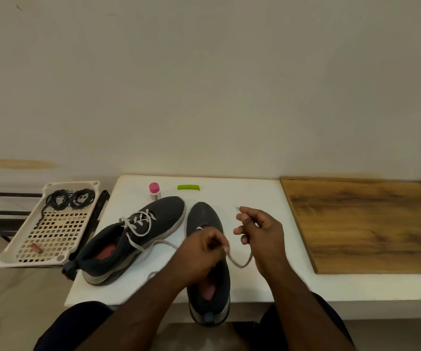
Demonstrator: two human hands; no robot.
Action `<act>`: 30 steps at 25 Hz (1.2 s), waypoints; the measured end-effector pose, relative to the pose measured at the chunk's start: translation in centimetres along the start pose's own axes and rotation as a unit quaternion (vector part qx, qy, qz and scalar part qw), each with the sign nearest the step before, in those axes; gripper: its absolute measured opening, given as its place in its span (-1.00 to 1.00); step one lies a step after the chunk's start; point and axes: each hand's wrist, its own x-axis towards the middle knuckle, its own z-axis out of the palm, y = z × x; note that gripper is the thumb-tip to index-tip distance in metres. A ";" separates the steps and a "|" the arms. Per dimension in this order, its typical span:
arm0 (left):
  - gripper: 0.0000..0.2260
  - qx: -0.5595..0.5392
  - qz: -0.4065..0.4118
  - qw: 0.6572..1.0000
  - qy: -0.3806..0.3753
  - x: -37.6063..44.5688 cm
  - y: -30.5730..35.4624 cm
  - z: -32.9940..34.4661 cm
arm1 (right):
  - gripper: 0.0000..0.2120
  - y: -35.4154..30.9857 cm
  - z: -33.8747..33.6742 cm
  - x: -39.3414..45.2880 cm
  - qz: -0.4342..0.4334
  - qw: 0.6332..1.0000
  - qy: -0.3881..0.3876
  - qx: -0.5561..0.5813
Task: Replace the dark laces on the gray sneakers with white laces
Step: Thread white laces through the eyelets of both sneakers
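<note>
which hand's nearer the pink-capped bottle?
Left. The left hand sits over the near sneaker, below and right of the bottle; the right hand is farther right.

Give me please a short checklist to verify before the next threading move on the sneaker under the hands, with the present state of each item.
1. Left hand pinches the white lace over the near sneaker: ok.
2. Right hand holds the other stretch of this lace: ok.
3. Lace tip ready for an eyelet: cannot tell, the fingers hide it.
4. Lacing on the near sneaker finished: not ok, only a bit of white shows near the toe.
5. Far sneaker already has white lacing: ok, its ends lie loose.
6. Dark laces out of the way: ok, coiled in the tray.
</note>
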 end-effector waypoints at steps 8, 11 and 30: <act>-0.82 0.142 -0.094 0.985 0.034 -0.5 -2.6 -2.9 | -0.82 1.0 0.3 -0.4 -0.036 0.985 -0.079 -0.151; -0.82 0.161 -0.081 0.983 0.043 -0.1 -2.8 -2.4 | -0.95 0.9 0.3 -0.8 -0.037 0.981 -0.075 -0.174; -0.93 -0.200 -0.218 0.955 0.018 0.0 -4.0 -4.1 | -0.80 3.4 4.3 -3.4 -0.087 0.957 -0.101 -0.259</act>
